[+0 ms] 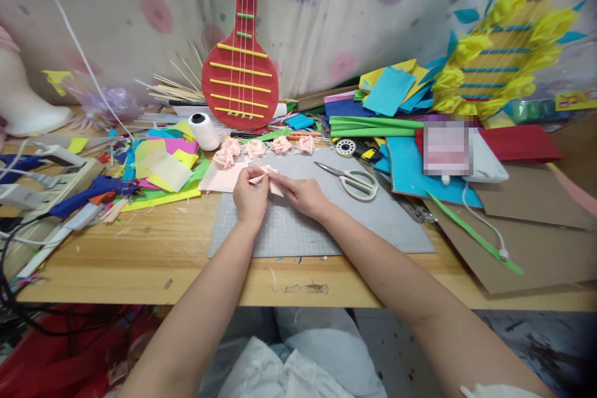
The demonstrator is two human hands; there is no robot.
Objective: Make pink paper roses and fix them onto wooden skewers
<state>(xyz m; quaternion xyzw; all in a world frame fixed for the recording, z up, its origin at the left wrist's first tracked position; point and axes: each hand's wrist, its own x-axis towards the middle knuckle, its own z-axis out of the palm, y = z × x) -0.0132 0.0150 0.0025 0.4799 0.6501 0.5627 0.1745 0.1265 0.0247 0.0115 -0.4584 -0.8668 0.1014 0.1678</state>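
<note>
My left hand (250, 198) and my right hand (303, 194) meet over the grey cutting mat (298, 233), both closed on a small piece of pale pink crepe paper (276, 186). A thin stick-like tip shows above the fingers; its kind is unclear. Behind the hands, several finished pink paper flowers (280, 145) stand in a row. Under and left of my left hand lies a flat pale pink sheet (224, 178). Scissors (354, 181) with pale handles rest on the mat to the right, blades pointing left.
A red paper lute shape (240, 84) leans at the back, a yellow flowered one (485, 68) at right. White thread spool (204, 131), coloured paper scraps (165, 165) and a blue glue gun (93, 193) lie left. Cardboard (527, 249) and a cable (489, 224) lie right.
</note>
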